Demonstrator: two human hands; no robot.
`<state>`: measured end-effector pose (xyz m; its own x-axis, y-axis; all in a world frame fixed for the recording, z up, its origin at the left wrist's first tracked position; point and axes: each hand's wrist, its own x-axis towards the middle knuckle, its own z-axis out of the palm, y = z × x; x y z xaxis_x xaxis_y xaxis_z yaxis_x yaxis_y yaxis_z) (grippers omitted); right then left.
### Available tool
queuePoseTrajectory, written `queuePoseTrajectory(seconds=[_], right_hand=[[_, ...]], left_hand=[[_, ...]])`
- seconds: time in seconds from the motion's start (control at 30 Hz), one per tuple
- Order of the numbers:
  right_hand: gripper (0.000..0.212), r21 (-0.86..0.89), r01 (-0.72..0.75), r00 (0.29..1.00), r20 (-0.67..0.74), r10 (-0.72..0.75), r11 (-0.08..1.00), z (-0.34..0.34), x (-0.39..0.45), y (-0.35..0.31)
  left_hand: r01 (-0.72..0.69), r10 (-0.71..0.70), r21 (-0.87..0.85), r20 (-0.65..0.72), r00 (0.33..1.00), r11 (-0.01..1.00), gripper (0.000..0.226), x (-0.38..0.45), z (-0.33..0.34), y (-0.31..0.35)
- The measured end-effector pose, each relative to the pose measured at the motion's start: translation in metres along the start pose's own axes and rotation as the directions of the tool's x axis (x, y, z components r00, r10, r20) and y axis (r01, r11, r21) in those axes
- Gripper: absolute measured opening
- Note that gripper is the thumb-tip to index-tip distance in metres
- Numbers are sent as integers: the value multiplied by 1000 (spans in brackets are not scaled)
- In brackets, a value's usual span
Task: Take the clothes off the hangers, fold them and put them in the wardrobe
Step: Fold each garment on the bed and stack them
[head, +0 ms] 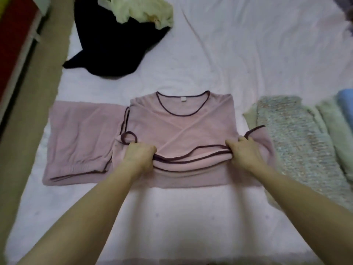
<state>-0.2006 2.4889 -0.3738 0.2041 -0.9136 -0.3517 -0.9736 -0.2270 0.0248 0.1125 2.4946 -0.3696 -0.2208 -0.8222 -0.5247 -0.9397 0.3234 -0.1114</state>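
Note:
A pink top [181,127] with dark purple trim lies flat on the bed, neck away from me, sleeves folded in across its front. My left hand [140,154] grips the bunched lower hem on the left. My right hand [243,152] grips the same hem on the right, lifted partway up over the body of the top. Matching pink trousers [80,142] lie folded just left of the top, touching it.
A black garment [114,44] with a pale yellow one [137,10] on it lies at the back left. Folded knitted and pale green items [298,142] and a blue one [346,104] sit at the right. The white bedsheet [229,54] covers the bed; its left edge meets a wooden frame [30,119].

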Motion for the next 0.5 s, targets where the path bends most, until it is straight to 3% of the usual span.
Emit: queuePoseTrajectory(seconds=[0.27, 0.4, 0.5], right_hand=[[25, -10, -98, 991, -94, 97, 995, -35, 151, 15], [29, 224, -199, 971, -85, 222, 954, -24, 191, 16], [25, 307, -264, 943, -117, 312, 914, -15, 206, 15]], left_hand=[[199, -211, -108, -116, 970, 974, 29, 138, -49, -57], [196, -257, -407, -100, 961, 892, 17, 180, -35, -76], [212, -373, -449, -308, 875, 868, 9, 199, -28, -78]])
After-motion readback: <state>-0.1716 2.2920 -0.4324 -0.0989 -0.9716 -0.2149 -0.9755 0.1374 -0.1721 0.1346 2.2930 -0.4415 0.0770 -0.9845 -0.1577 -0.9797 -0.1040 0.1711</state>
